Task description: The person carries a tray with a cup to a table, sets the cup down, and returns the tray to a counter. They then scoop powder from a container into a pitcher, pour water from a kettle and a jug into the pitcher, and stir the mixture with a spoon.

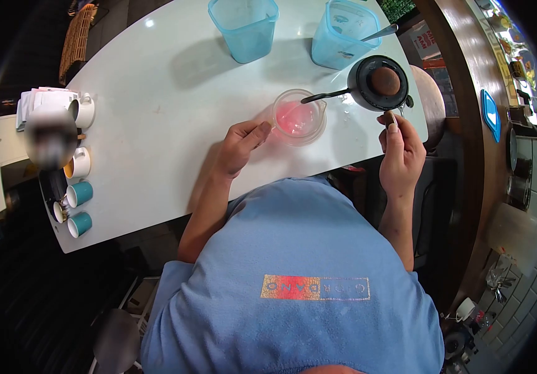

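Pink liquid already fills the cup (299, 117) on the surface (169, 100). My left hand (240, 146) grips the cup's rim; my right hand (401, 149) pinches a small tool beside the pan (377, 82), contents unpoured.

2 blue tubs (244, 28), cups (80, 193), maybe napkins (41, 98)

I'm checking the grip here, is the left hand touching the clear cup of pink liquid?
Touching. The head view shows the left hand with its fingertips pressed against the rim of the clear cup, no gap between them.
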`<state>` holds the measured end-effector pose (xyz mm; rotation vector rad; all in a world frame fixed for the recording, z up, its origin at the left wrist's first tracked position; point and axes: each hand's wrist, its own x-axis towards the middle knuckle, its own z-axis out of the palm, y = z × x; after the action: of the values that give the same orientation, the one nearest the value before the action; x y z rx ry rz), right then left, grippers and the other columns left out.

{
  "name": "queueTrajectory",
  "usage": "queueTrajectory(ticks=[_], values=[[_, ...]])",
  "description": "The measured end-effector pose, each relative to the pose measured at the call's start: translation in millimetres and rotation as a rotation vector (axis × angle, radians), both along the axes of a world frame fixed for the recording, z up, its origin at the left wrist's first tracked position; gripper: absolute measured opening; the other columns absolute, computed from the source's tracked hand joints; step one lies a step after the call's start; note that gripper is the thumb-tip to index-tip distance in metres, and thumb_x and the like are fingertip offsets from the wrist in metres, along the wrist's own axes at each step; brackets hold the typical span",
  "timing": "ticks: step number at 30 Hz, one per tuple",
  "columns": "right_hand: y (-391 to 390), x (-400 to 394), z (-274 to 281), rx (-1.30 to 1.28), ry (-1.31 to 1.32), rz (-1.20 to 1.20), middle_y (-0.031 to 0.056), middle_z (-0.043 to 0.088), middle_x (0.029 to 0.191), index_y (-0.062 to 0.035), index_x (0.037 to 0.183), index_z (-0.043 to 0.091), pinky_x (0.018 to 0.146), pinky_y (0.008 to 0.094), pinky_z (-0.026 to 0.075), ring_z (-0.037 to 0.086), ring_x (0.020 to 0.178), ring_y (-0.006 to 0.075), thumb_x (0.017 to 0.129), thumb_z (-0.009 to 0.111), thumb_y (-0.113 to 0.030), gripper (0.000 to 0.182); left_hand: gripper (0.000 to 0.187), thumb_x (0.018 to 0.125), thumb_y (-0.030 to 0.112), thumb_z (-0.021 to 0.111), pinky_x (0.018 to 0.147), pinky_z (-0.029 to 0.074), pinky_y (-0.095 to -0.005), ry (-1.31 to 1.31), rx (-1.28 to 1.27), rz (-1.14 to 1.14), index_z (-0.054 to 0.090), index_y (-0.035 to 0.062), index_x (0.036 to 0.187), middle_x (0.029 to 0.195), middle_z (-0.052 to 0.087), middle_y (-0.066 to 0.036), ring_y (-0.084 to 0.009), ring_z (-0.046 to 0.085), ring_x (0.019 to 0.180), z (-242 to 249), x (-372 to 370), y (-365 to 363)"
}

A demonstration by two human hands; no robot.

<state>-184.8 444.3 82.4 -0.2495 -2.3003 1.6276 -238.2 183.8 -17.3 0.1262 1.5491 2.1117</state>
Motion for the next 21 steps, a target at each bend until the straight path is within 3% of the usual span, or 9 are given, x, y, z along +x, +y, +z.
queueTrajectory(ticks=[12, 14, 21], values=[[1.7, 1.3, 0.4, -0.005, 0.013, -0.012, -0.002, 0.051, 0.069, 0.0063, 0.1, 0.061, 0.054, 0.0174, 0.031, 0.042, 0.061, 0.002, 0.092, 0.049, -0.012, 0.023, 0.034, 0.095, 0.029, 0.052, 0.055, 0.023, -0.0215, 0.093, -0.041, 0.038, 0.053, 0.0066, 0.069, 0.063, 0.04, 0.005, -0.0049, 0.03, 0.058, 4.1, -0.7, -9.4], [1.6, 1.0, 0.8, -0.012, 0.013, -0.011, -0.002, 0.05, 0.069, 0.0063, 0.1, 0.061, 0.054, 0.0174, 0.031, 0.041, 0.061, 0.0021, 0.092, 0.049, -0.012, 0.023, 0.032, 0.092, 0.026, 0.058, 0.057, 0.029, -0.0213, 0.09, -0.028, 0.069, 0.06, 0.002, 0.071, 0.063, 0.041, 0.006, -0.0051, 0.033, 0.061, 5.1, -3.7, -12.3], [-0.1, 0.1, 1.0, -0.004, 0.026, -0.017, -0.0019, 0.051, 0.069, 0.0063, 0.101, 0.061, 0.054, 0.0174, 0.032, 0.042, 0.061, 0.0023, 0.092, 0.049, -0.012, 0.024, 0.03, 0.091, 0.025, 0.06, 0.056, 0.029, -0.0212, 0.104, -0.04, 0.143, 0.061, 0.0021, 0.073, 0.063, 0.041, 0.007, -0.0042, 0.034, 0.062, 6.4, -4.5, -4.6]])
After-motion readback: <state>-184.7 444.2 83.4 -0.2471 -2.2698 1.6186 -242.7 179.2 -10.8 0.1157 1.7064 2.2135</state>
